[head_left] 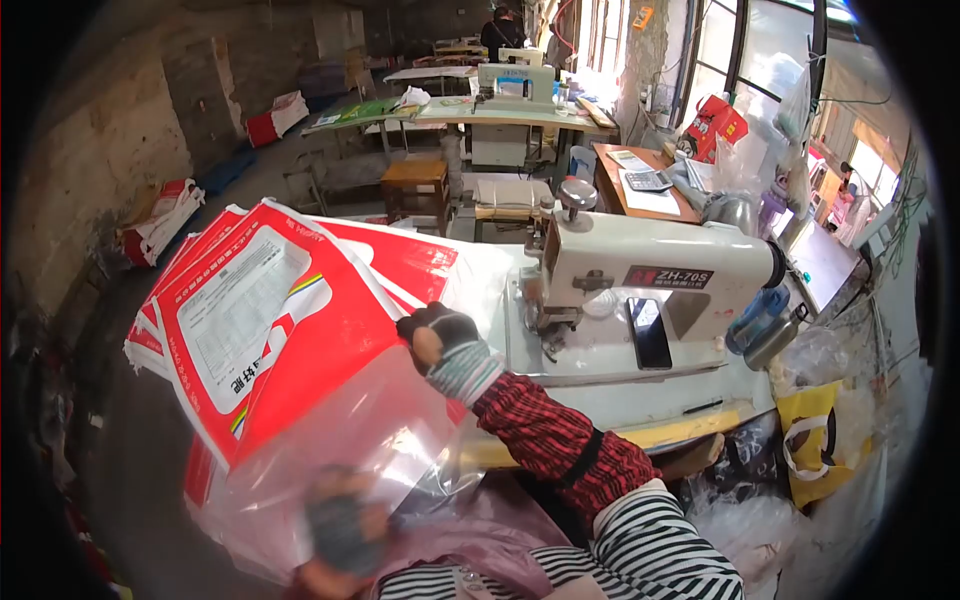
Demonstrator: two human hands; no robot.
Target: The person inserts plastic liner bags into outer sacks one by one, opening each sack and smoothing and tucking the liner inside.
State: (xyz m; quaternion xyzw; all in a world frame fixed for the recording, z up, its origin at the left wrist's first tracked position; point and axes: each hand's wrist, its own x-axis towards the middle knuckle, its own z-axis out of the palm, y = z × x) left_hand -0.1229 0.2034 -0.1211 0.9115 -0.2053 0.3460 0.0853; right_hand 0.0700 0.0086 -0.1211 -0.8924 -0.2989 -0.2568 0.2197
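Observation:
My right hand (440,335), in a dark glove with bare fingertips, is closed at the right edge of a red-and-white printed bag (330,375). That bag lies on top of a stack of similar bags (400,255). A clear plastic liner (350,430) spreads from its near end toward my lap. My left hand (345,535), also gloved, is low beside the liner; motion blurs its fingers, so I cannot tell whether it grips the plastic. Right of the bags stands a white sewing machine (650,250) marked ZH-70S.
A black phone (650,333) rests on the machine bed. Beyond it, a wooden desk (625,185) carries papers and a calculator (648,180). A bottle (775,340) and a yellow bag (812,440) are at right. Another sewing machine (515,88) and a person (502,35) are farther back.

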